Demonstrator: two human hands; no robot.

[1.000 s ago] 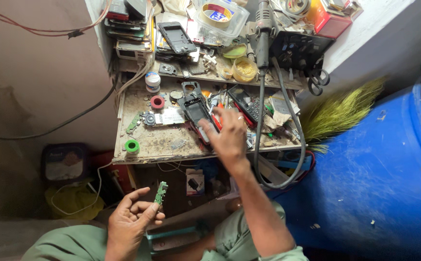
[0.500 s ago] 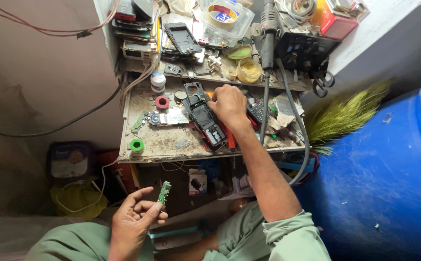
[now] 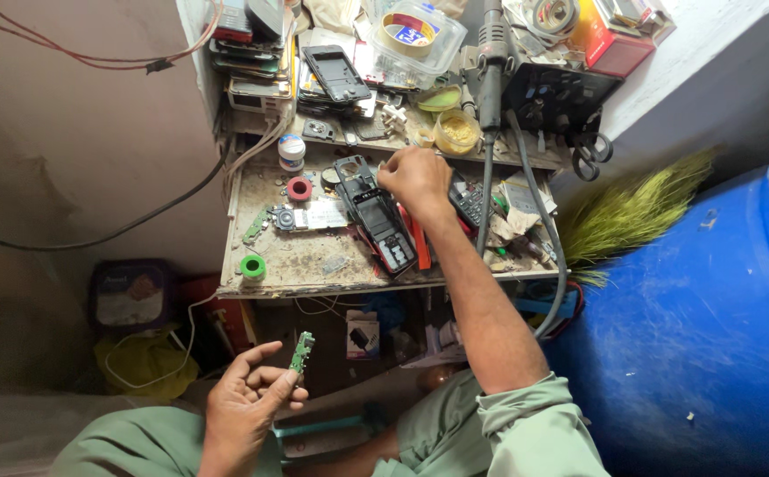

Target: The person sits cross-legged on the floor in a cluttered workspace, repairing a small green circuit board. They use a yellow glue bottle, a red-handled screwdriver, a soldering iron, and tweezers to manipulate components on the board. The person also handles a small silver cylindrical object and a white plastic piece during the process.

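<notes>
Dismantled black phone shell (image 3: 383,228) lies mid-worktop (image 3: 296,265), near its front edge, under the right hand (image 3: 415,177), whose grip's closure is hidden. Below, in open space, the left hand (image 3: 243,406) pinches a small green circuit strip (image 3: 301,353).

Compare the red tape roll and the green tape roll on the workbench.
The red tape roll lies well back on the wooden workbench, beside a small white jar; the green tape roll sits at the front edge, alone. They differ in colour, red against bright green. Both are small rings lying flat, untouched by either hand.
</notes>
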